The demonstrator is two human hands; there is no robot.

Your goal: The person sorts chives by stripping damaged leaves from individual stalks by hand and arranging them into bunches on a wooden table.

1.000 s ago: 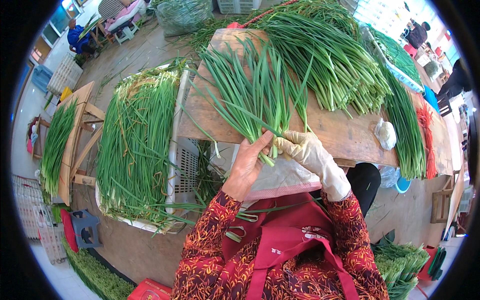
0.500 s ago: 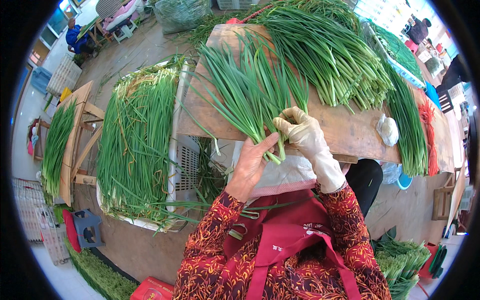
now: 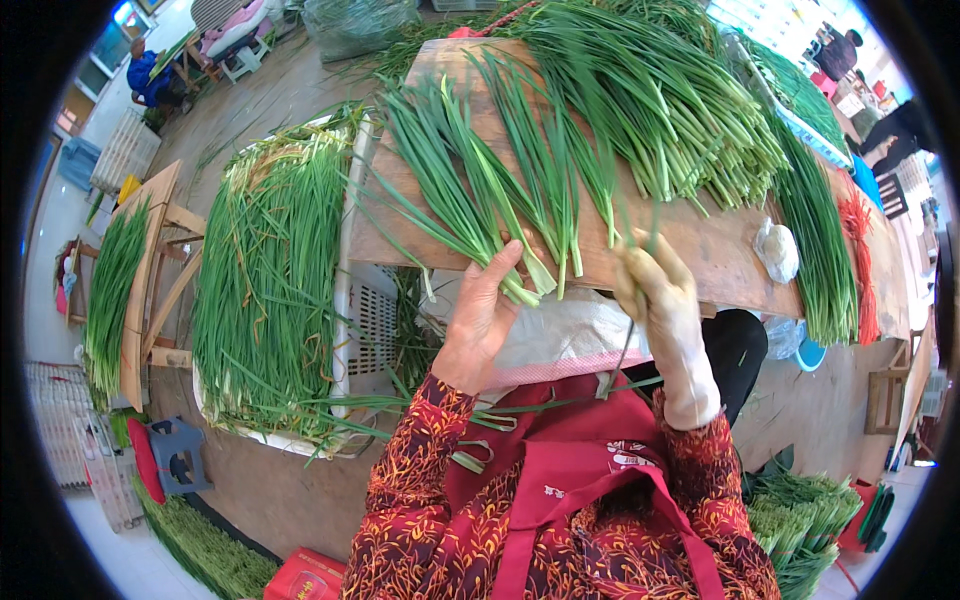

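The left hand (image 3: 478,318) is gripping a bunch of chives (image 3: 480,190) at its pale root ends, in the middle of the frame, with the leaves fanning up over the wooden surface (image 3: 700,250). The gloved right hand (image 3: 665,310), just to the right, is pinching a thin stalk (image 3: 625,345) that is hanging down from its closed grip. To do this well, I think the left grip should be staying firm near the roots, so the bunch is not spreading while single stalks are being pulled off.

A larger heap (image 3: 660,110) is lying at the upper centre of the surface. A white crate (image 3: 350,300) full of chives is standing at the left. Other people are sitting at the upper left and upper right.
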